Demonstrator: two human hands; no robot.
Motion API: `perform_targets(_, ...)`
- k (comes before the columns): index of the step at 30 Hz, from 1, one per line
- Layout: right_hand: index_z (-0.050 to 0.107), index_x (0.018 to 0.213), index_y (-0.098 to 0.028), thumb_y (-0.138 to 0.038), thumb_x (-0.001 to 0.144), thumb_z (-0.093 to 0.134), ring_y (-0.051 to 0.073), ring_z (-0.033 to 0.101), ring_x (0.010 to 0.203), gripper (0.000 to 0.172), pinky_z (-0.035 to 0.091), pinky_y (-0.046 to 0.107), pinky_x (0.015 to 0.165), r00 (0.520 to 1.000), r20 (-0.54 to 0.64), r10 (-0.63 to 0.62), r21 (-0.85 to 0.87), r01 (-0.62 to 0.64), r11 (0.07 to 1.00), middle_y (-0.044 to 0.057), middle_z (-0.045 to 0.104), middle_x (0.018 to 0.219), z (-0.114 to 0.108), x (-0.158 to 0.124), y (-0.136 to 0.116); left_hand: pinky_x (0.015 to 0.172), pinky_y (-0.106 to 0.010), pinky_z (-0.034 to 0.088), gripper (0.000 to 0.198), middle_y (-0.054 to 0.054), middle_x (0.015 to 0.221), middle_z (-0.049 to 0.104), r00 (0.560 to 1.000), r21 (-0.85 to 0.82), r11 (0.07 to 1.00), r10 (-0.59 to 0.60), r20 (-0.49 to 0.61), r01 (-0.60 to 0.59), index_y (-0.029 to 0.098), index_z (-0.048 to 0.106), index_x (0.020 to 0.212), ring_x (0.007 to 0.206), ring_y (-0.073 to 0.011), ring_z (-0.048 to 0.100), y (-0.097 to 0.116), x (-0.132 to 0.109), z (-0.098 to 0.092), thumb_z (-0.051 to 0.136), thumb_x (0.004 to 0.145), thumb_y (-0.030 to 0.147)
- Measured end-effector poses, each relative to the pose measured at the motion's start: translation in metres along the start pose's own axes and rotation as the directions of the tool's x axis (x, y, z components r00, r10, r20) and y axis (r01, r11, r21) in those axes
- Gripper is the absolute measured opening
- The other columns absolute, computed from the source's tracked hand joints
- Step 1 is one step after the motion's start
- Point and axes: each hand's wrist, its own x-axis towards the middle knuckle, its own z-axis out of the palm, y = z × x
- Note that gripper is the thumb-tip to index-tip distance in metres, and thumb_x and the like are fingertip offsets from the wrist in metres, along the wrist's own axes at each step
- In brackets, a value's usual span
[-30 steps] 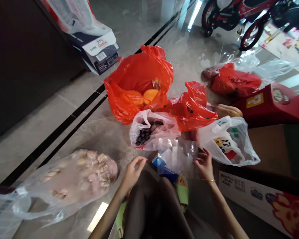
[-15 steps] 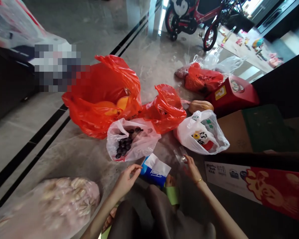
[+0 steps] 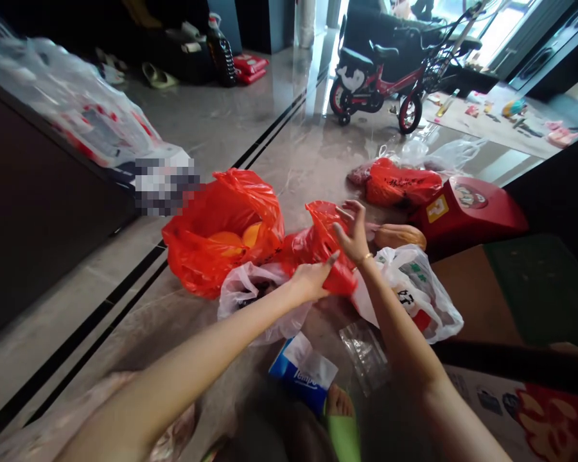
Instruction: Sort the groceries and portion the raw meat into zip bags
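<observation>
A small red plastic bag [image 3: 319, 239] stands in the middle of the floor, its contents not visible. My left hand [image 3: 312, 281] lies against its near side, thumb stretched up and away, the other fingers partly hidden by the bag. At the bag's right rim is my right hand [image 3: 354, 239], its fingers spread apart. Below my left forearm, a white bag [image 3: 236, 292] of dark grapes is partly covered. A larger red bag [image 3: 187, 256] holding orange fruit [image 3: 252, 235] gapes to the left. A blue Tempo tissue pack [image 3: 303, 378] and a flat clear plastic bag [image 3: 365, 356] lie nearer me.
Right of my hands are a white printed bag [image 3: 440, 305], a tan gourd-like item [image 3: 399, 237], a red box [image 3: 481, 208] and a tied red bag [image 3: 402, 183]. A child's bicycle [image 3: 380, 90] stands behind. A bulky clear bag [image 3: 125, 404] lies front left.
Both hands have moved forward from beside the tissue pack to the small red bag. The clear plastic bag near my right hand now lies on the floor. The view has tilted up.
</observation>
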Motion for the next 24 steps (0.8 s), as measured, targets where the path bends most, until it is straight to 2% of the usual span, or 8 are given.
perform_targets(3, 0.02, 0.145, -0.021, -0.042, 0.072, 0.066, 0.036, 0.028, 0.136, 0.089, 0.028, 0.066, 0.104, 0.949, 0.275, 0.155, -0.294, -0.071, 0.953, 0.02, 0.026, 0.145, 0.018, 0.019, 0.034, 0.076, -0.034, 0.048, 0.02, -0.008, 0.086, 0.072, 0.995, -0.175, 0.98, -0.097, 0.017, 0.099, 0.019, 0.066, 0.096, 0.083, -0.0257, 0.067, -0.01, -0.002, 0.008, 0.056, 0.079, 0.021)
perform_targets(6, 0.028, 0.145, -0.022, -0.03, 0.066, 0.069, 0.038, 0.039, 0.128, 0.089, 0.034, 0.064, 0.099, 0.879, 0.329, 0.346, -0.429, -0.187, 0.884, 0.021, 0.031, 0.145, 0.026, 0.012, 0.057, 0.069, -0.026, 0.046, 0.018, -0.001, 0.08, 0.068, 0.944, -0.432, 0.898, -0.208, -0.254, 0.081, 0.02, 0.062, 0.095, 0.073, -0.017, 0.063, -0.043, -0.024, -0.006, 0.05, 0.085, 0.027)
perform_targets(10, 0.048, 0.131, -0.012, -0.023, 0.068, 0.06, 0.027, 0.06, 0.1, 0.065, 0.048, 0.041, 0.087, 0.9, 0.081, 0.428, -0.302, -0.387, 0.871, 0.016, 0.062, 0.113, 0.002, 0.016, 0.075, 0.084, -0.028, 0.044, 0.015, -0.003, 0.092, 0.063, 0.661, -0.526, 0.849, -0.366, -0.655, -0.052, 0.018, 0.056, 0.092, 0.089, -0.017, 0.058, -0.081, -0.039, -0.048, 0.049, 0.081, 0.024)
perform_targets(12, 0.062, 0.109, -0.01, -0.031, 0.069, 0.059, 0.025, 0.062, 0.089, 0.046, 0.049, 0.038, 0.082, 0.905, 0.05, 0.423, -0.212, -0.404, 0.89, 0.011, 0.067, 0.094, -0.024, 0.029, 0.074, 0.09, -0.03, 0.042, 0.016, -0.003, 0.095, 0.061, 0.584, -0.511, 0.848, -0.345, -0.735, -0.142, 0.018, 0.055, 0.092, 0.095, -0.0173, 0.056, -0.081, -0.037, -0.067, 0.048, 0.077, 0.02)
perform_targets(16, 0.066, 0.084, -0.018, -0.041, 0.069, 0.062, 0.025, 0.059, 0.101, 0.027, 0.045, 0.039, 0.093, 0.96, 0.013, 0.279, 0.061, -0.28, 0.958, 0.007, 0.065, 0.104, -0.079, 0.039, 0.037, 0.088, -0.029, 0.044, 0.014, -0.002, 0.089, 0.061, 0.612, -0.524, 0.803, -0.268, -0.744, -0.285, 0.019, 0.054, 0.09, 0.09, -0.0166, 0.057, -0.05, -0.029, -0.085, 0.048, 0.078, 0.02)
perform_targets(19, 0.063, 0.086, -0.026, -0.041, 0.075, 0.063, 0.023, 0.055, 0.115, 0.018, 0.041, 0.043, 0.1, 0.954, 0.127, 0.272, 0.466, -0.299, 0.833, 0.002, 0.059, 0.125, -0.107, 0.017, -0.007, 0.091, -0.034, 0.044, 0.018, -0.005, 0.098, 0.061, 0.622, -0.472, 0.797, -0.159, -0.767, -0.378, 0.019, 0.054, 0.095, 0.096, -0.0196, 0.057, -0.031, -0.028, -0.08, 0.048, 0.084, 0.033)
perform_targets(22, 0.062, 0.085, -0.029, -0.044, 0.075, 0.064, 0.026, 0.057, 0.116, 0.019, 0.037, 0.05, 0.104, 0.924, 0.257, 0.284, 0.672, -0.382, 0.635, 0.003, 0.062, 0.123, -0.121, -0.02, -0.032, 0.106, -0.046, 0.034, 0.062, -0.015, 0.131, 0.048, 0.645, -0.328, 0.847, 0.022, -0.764, -0.418, 0.017, 0.044, 0.125, 0.123, -0.029, 0.046, -0.042, -0.033, -0.065, 0.051, 0.08, 0.059)
perform_targets(24, 0.062, 0.088, -0.029, -0.05, 0.077, 0.062, 0.028, 0.058, 0.113, 0.024, 0.037, 0.052, 0.104, 0.897, 0.263, 0.355, 0.713, -0.428, 0.555, 0.006, 0.065, 0.118, -0.127, -0.044, -0.034, 0.112, -0.053, 0.021, 0.099, -0.021, 0.147, 0.029, 0.716, -0.218, 0.916, 0.098, -0.691, -0.336, 0.015, 0.025, 0.142, 0.137, -0.036, 0.028, -0.062, -0.038, -0.049, 0.059, 0.068, 0.071)
